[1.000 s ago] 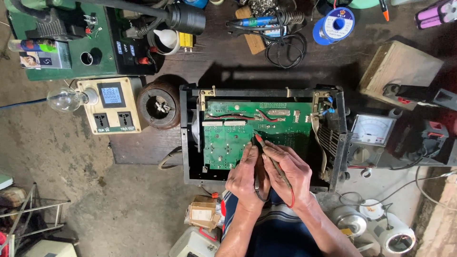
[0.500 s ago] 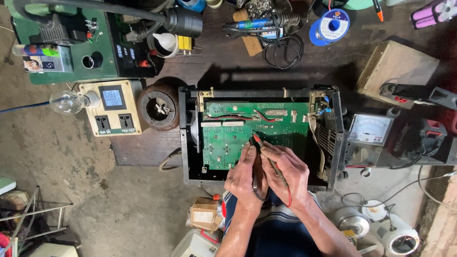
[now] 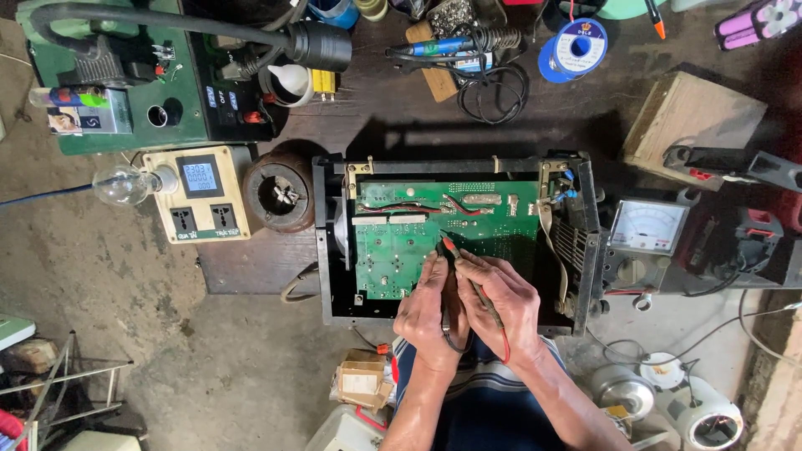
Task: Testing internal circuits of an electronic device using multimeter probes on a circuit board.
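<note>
A green circuit board (image 3: 418, 234) lies inside an open black metal case (image 3: 322, 250) on the floor. Both hands rest close together over the board's lower right part. My left hand (image 3: 426, 313) holds a thin black probe, whose lead loops below the fingers. My right hand (image 3: 501, 305) holds a red probe (image 3: 451, 246) whose tip touches the board. A red lead (image 3: 505, 347) runs down along my right wrist. An analogue meter (image 3: 645, 227) with a white dial sits just right of the case.
A beige socket box with a small display (image 3: 196, 196) and a glass bulb (image 3: 121, 185) lie to the left. A green machine (image 3: 125, 75), a soldering iron (image 3: 451, 46), a blue solder spool (image 3: 575, 48) and a wooden block (image 3: 693, 117) stand behind the case.
Both hands stay on the board with the probes; only a slight shift of the view shows.
</note>
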